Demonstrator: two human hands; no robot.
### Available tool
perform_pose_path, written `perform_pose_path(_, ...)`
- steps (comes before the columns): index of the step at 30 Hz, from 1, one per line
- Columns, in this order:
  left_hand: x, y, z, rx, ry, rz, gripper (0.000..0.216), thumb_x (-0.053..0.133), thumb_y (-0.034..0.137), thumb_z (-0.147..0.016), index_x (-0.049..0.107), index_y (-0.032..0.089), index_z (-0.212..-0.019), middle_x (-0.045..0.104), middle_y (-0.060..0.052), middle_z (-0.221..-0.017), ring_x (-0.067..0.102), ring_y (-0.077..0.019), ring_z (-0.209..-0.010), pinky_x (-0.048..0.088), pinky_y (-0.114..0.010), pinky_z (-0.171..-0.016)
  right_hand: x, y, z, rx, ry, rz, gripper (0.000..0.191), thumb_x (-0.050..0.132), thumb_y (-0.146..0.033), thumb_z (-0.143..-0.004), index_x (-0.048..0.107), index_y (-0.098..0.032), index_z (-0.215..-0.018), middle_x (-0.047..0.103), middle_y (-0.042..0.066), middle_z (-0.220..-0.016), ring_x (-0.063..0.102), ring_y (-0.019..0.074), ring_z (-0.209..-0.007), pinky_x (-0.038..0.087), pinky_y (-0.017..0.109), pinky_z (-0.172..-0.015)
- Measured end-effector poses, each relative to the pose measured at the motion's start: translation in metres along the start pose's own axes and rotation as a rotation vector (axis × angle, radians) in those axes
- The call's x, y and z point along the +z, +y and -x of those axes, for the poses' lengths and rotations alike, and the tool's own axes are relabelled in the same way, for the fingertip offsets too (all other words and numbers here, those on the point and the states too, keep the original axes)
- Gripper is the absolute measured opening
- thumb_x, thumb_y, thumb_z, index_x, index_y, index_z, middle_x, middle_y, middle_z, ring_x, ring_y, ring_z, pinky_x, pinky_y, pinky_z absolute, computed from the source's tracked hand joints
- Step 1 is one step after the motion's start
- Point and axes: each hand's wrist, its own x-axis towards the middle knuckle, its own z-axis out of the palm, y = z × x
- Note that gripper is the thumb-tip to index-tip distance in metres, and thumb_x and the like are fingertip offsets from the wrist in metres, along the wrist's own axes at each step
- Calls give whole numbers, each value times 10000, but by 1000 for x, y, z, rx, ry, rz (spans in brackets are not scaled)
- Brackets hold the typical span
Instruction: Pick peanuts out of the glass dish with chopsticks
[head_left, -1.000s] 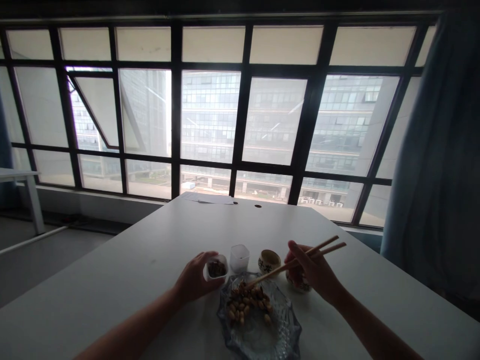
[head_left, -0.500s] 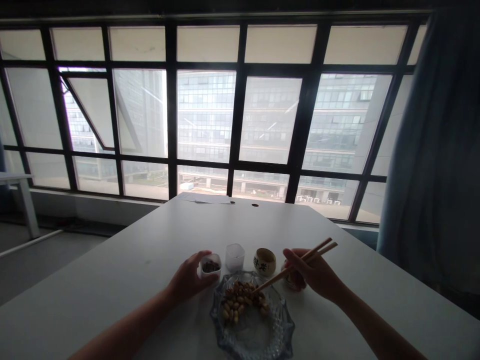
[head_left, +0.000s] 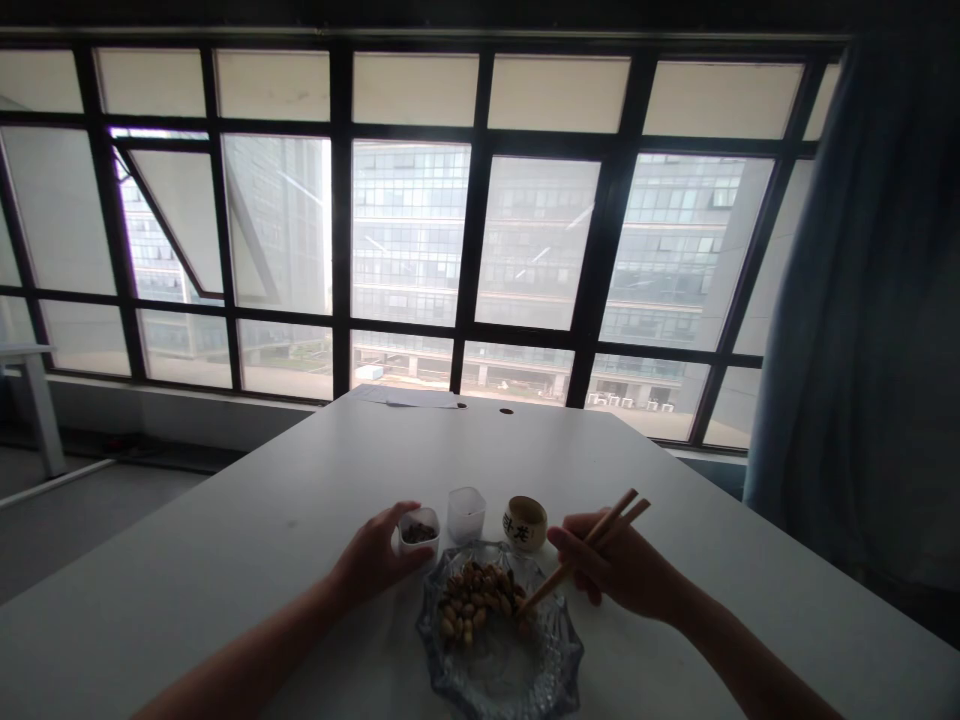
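My left hand [head_left: 386, 550] is closed around a small clear plastic cup [head_left: 418, 546] with dark bits inside, at the left rim of the glass bowl. In my right hand [head_left: 611, 560] is a pair of chopsticks [head_left: 577, 563], slanting down to the left. Their tips reach into the scalloped glass bowl [head_left: 559, 650], at the right edge of a heap of nuts that look like pistachios [head_left: 476, 597]. The nuts lie in the far left part of the bowl. Just left of my right fingers stands a small cream cup with dark characters [head_left: 525, 523].
Another clear plastic cup [head_left: 466, 514] stands behind the bowl, between the held cup and the cream cup. Papers [head_left: 412, 397] lie at the far end of the white table [head_left: 322, 470]. Windows line the wall beyond, and a blue curtain [head_left: 840, 350] hangs at right.
My right hand has moved left and slightly down, and the chopstick tips have shifted toward the right side of the nuts. My left hand keeps its hold on the plastic cup.
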Motion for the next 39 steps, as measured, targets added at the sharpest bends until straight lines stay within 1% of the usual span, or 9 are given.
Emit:
perform_pose_path(3, 0, -1, 0, -4, 7, -5, 535, 713, 470, -758, 594, 204, -1207, 740, -103, -1107, 711, -269, -958, 557, -395, -872, 0, -2, 2, -40, -25, 69, 533, 532, -664, -877, 537, -184, -646, 557, -11, -493, 534, 108, -392, 393, 207, -386)
perform_pose_path(7, 0, -3, 0, 5, 28, 3, 529, 716, 472, -755, 600, 210, -1200, 753, -84, -1058, 717, -255, -916, 562, -377, -846, -2, -4, 5, -68, -104, 74, 507, 551, -629, -885, 511, -188, -638, 556, -13, -506, 549, 116, -397, 400, 209, -382)
perform_pose_path(9, 0, -4, 0, 12, 32, 5, 526, 712, 474, -759, 600, 211, -1200, 754, -80, -1052, 716, -249, -906, 563, -373, -841, -5, -6, 6, -65, -90, 59, 510, 521, -633, -900, 528, -182, -662, 566, -6, -515, 557, 119, -408, 414, 212, -389)
perform_pose_path(11, 0, -4, 0, 11, 36, -10, 524, 709, 481, -760, 604, 212, -1197, 754, -82, -1046, 714, -252, -909, 561, -377, -846, -9, -8, 7, -71, -38, 44, 514, 507, -637, -905, 540, -176, -681, 583, 2, -528, 568, 124, -423, 435, 218, -402)
perform_pose_path(14, -1, -2, 1, 10, 64, -69, 538, 719, 496, -744, 618, 209, -1189, 746, -98, -1074, 697, -279, -968, 550, -414, -881, -15, -10, 8, -76, 13, 54, 508, 523, -631, -902, 543, -175, -680, 607, 13, -543, 579, 126, -435, 452, 224, -417)
perform_pose_path(17, -1, -1, 1, 45, 95, -119, 549, 731, 520, -726, 633, 214, -1171, 738, -103, -1091, 683, -292, -1003, 522, -451, -936, -20, -11, 9, -73, 18, 111, 502, 513, -620, -916, 578, -168, -707, 631, 23, -561, 590, 128, -448, 464, 228, -428)
perform_pose_path(21, -2, 0, 0, 81, 115, -137, 510, 727, 509, -727, 650, 221, -1141, 734, -91, -1043, 684, -283, -984, 501, -452, -966, -20, -11, 9, -98, -2, 156, 511, 496, -621, -925, 595, -164, -718, 640, 33, -576, 598, 134, -458, 479, 238, -434)
perform_pose_path(28, -3, 2, 0, 94, 68, -75, 537, 694, 493, -767, 626, 181, -1199, 691, -132, -1103, 656, -295, -1035, 529, -433, -935, -11, -12, 8, -127, -57, 160, 499, 531, -621, -911, 588, -173, -698, 635, 28, -569, 606, 138, -463, 484, 241, -437)
perform_pose_path(39, 1, -5, 0, 69, 11, -84, 612, 667, 519, -801, 568, 151, -1280, 661, -175, -1234, 639, -317, -1128, 502, -469, -994, -1, -7, 5, -150, -90, 186, 510, 511, -614, -928, 584, -173, -682, 644, 36, -573, 613, 141, -478, 493, 248, -450)
